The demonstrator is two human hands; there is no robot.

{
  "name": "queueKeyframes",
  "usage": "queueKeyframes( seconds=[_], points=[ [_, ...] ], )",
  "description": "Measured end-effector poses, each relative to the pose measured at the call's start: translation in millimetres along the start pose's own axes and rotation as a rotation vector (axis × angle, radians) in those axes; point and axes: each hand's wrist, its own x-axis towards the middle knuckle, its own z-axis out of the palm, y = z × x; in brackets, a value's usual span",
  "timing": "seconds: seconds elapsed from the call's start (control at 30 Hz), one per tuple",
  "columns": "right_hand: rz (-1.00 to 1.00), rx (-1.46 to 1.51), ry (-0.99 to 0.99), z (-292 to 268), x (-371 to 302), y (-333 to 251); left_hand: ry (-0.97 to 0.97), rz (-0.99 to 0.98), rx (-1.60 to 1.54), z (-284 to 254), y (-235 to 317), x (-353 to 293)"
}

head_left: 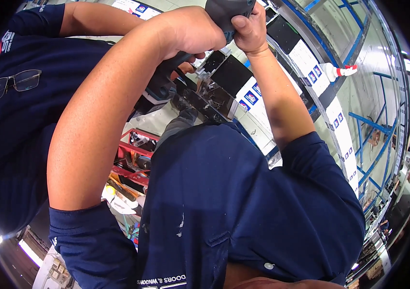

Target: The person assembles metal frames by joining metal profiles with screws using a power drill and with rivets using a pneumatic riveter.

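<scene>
The dark power tool (229, 13) is at the upper centre, its upper end cut off by the view's edge. The left hand (193, 31) wraps its handle; the right hand (252, 31) grips the upper housing, thumb against it, presumably for steadiness.

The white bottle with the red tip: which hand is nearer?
The right hand. In the picture it is up and left of the white bottle, thumb at the dark power tool; the left hand, around that tool, is farther left.
</scene>
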Motion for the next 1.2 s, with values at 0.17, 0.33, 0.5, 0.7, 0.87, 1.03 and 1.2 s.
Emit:
queueKeyframes(
  seconds=[0.17,0.33,0.5,0.7,0.87,1.03,1.2],
  points=[
    [0.231,-0.002,0.07,13.3,-1.7,-24.3,0.022,0.018,-0.013,-0.8,-6.1,0.2],
    [-0.199,0.091,-0.072,6.0,8.5,1.0,-0.002,0.022,-0.008,-0.9,-2.5,-0.1],
    [0.266,0.017,0.092,14.1,2.4,-32.5,0.013,0.014,-0.055,-1.9,-7.0,0.4],
    [-0.054,0.006,-0.023,-1.3,2.9,2.3,0.008,0.031,-0.021,-0.9,-0.5,-1.0],
    [0.194,-0.118,0.016,10.1,2.4,-26.9,0.028,0.006,-0.049,-2.0,-2.8,-4.2],
    [-0.225,0.091,-0.07,8.0,9.2,0.1,0.005,0.028,-0.022,0.3,-1.2,-2.2],
    [0.25,0.044,0.052,11.1,-3.1,-25.7,-0.007,0.01,-0.022,-1.2,-5.2,0.0]
  ],
)
